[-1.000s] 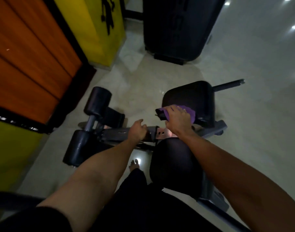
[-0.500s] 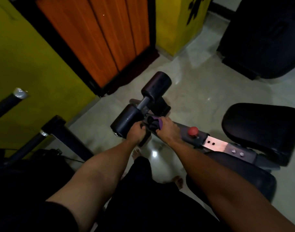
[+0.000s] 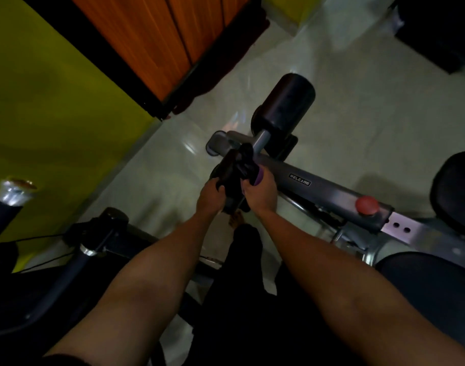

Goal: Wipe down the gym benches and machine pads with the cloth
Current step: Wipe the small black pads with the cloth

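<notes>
Two hands on the near roller (image 3: 227,167).
The left hand (image 3: 210,198) grips its left side; the right hand (image 3: 261,192) holds the purple cloth (image 3: 259,178) against its right, beside the grey bar (image 3: 318,188).

Most of cloth (image 3: 259,178) hiding under right hand (image 3: 260,195); left hand (image 3: 210,197) covering roller pad (image 3: 226,169); seat pad (image 3: 456,191) running off right edge.

A yellow-green wall (image 3: 54,101) fills the left side, broken by orange wood-grain panels (image 3: 173,35) set in a black frame (image 3: 99,50). The floor (image 3: 345,107) is pale, glossy tile with soft glints of light near the foot of the wall. A bulky black shape (image 3: 437,27) stands at the far right. At the left edge rises a dark bar with a silver cap (image 3: 13,190), and a thin black cable (image 3: 41,237) runs beside the wall.
</notes>
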Tool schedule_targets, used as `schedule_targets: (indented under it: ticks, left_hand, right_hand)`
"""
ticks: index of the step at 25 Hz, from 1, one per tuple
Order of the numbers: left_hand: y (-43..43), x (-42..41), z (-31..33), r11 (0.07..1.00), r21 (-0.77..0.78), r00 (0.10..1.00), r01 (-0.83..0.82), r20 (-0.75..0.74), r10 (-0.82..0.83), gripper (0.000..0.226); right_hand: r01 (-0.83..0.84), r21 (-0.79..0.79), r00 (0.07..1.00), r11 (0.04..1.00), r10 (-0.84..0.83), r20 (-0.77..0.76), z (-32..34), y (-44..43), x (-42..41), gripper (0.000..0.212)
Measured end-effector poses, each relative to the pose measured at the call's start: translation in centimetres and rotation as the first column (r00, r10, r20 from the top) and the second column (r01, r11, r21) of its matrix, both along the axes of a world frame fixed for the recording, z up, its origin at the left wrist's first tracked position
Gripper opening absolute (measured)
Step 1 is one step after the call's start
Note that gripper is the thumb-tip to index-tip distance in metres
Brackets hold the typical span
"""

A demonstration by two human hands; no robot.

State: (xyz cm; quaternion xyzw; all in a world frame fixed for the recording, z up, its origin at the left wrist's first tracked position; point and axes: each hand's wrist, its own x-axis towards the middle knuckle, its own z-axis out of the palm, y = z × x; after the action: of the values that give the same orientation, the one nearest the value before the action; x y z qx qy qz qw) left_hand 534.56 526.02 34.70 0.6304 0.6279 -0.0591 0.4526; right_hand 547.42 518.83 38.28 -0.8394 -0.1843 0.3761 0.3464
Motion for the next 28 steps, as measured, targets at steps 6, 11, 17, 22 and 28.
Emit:
schedule_targets:
  ticks: [6,11,17,22,28]
  left_hand:
    - [3.4,-1.5,-4.9,0.993,-0.070,0.995,-0.098,0.024,0.100,0.041]
    - [3.4,-1.6,-7.0,0.984,-0.045,0.984,-0.170,0.051,0.172,0.043]
    - [2.3,-1.6,-7.7,0.971,-0.001,0.963,-0.241,0.123,0.239,0.044]
    - [3.2,-2.0,-8.6,0.968,-0.030,0.959,-0.248,0.137,0.250,0.041]
    - [3.8,-2.2,-9.6,0.948,-0.155,0.953,-0.279,0.081,0.293,0.048]
  right_hand:
    - [-0.148,-0.113,0.983,0.983,0.159,0.092,-7.6,1.0,-7.3,0.079]
    - [-0.185,-0.053,0.980,0.981,0.188,0.064,-9.8,-4.0,-13.0,0.076]
    - [-0.267,-0.103,0.911,0.958,0.286,0.297,-11.5,3.0,-4.8,0.066]
    - [0.229,0.070,0.962,0.971,-0.237,0.139,-12.9,4.8,-1.2,0.054]
    - [-0.022,-0.106,0.988,0.994,0.038,0.149,-11.0,-1.4,-13.4,0.068]
